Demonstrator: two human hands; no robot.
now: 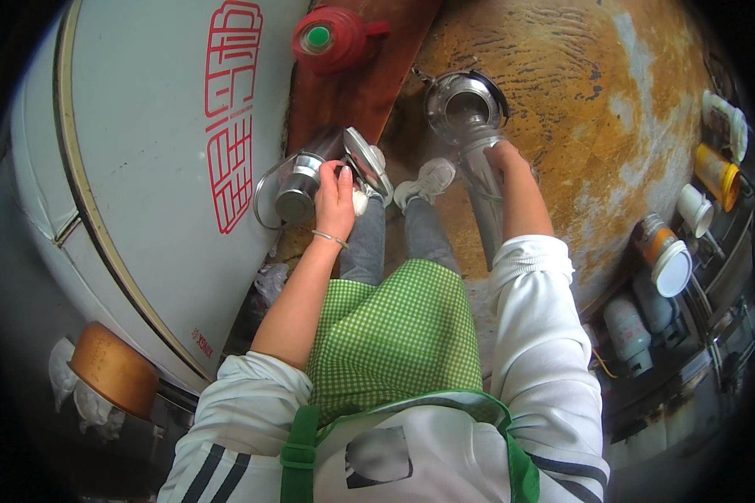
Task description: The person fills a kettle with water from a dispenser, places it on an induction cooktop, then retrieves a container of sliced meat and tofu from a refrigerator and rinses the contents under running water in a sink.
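Observation:
My left hand [335,201] holds a shiny round metal lid [370,165], tilted on edge. A small white object [360,204], perhaps a stopper, shows beside its fingers. Just left of that hand stands a metal vacuum flask [299,195] with a wire-like handle; whether the hand touches it, I cannot tell. My right hand [508,160] grips a silvery metal flask [481,170], blurred and slanted. Its upper end points into the round open mouth of a metal kettle [437,113] on the floor. Haze hangs around the flask and kettle.
A red thermos [333,39] stands on a reddish-brown board [343,94] beside a white appliance [157,126] with red lettering. The floor [572,126] is worn and yellow-brown. Buckets [672,270] and gas cylinders [628,333] line the right side. A brown pot [114,371] is at lower left.

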